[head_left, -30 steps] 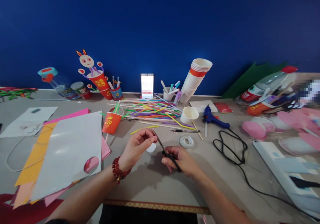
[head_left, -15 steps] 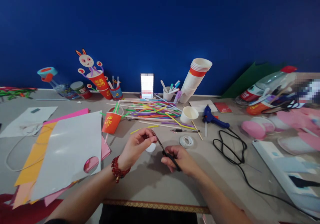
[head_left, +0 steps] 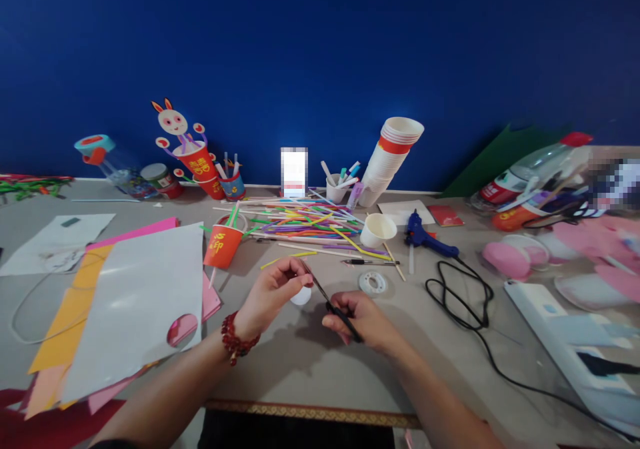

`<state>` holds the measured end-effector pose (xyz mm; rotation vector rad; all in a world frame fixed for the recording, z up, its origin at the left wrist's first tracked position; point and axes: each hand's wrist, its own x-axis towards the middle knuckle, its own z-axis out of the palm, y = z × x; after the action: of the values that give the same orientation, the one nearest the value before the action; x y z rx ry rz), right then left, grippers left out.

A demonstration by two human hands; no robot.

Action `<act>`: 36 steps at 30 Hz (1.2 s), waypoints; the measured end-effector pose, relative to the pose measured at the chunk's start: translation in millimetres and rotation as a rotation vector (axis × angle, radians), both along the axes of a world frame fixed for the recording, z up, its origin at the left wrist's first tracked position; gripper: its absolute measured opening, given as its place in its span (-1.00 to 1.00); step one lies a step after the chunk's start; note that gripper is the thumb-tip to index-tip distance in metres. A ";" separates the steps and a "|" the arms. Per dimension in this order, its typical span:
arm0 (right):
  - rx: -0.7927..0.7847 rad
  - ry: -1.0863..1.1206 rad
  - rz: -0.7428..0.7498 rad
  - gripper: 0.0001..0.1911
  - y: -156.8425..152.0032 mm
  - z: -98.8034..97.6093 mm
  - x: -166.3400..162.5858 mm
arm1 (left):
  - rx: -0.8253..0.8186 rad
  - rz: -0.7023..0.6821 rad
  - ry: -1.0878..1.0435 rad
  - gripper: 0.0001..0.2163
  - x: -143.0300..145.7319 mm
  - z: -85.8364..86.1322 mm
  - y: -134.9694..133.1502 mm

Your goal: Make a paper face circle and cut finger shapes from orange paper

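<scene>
My right hand [head_left: 363,319] is wrapped round the black handles of a pair of scissors [head_left: 345,320]. Their thin blades slant up and left to the fingertips of my left hand [head_left: 277,292]. Those fingertips are pinched together beside the blades; whatever they hold is too small to make out. A white round disc [head_left: 301,296] shows just below the left fingertips, partly covered by them. To the right of the blades lies a roll of clear tape [head_left: 373,283]. An orange paper cup [head_left: 223,246] with green pipe cleaners leans beyond my left hand.
Many coloured pipe cleaners [head_left: 305,221] lie across the middle back. A white cup [head_left: 379,230], a pen [head_left: 371,262] and a blue glue gun [head_left: 425,235] with a looping black cord [head_left: 487,332] are on the right. Paper sheets [head_left: 135,315] cover the left; tall stacked cups [head_left: 390,162] lean behind.
</scene>
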<state>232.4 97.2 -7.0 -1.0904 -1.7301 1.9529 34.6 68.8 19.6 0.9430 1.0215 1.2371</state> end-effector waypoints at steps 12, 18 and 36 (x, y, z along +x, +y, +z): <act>0.119 0.161 -0.249 -0.60 0.6 2.0 -5.2 | 0.002 -0.032 -0.034 -0.84 6.9 -3.6 -3.0; 0.161 0.248 -0.428 -0.76 -7.3 -2.7 -13.1 | 0.012 -0.044 -0.029 -0.84 24.3 -23.9 -10.7; 0.045 0.204 -0.210 -0.72 -1.4 -3.6 -8.4 | 0.120 -0.243 0.420 -0.90 10.5 -10.0 -5.0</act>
<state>224.1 95.8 -10.7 -0.9758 -1.4826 1.8178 45.2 63.8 9.6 1.4169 1.1239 0.9227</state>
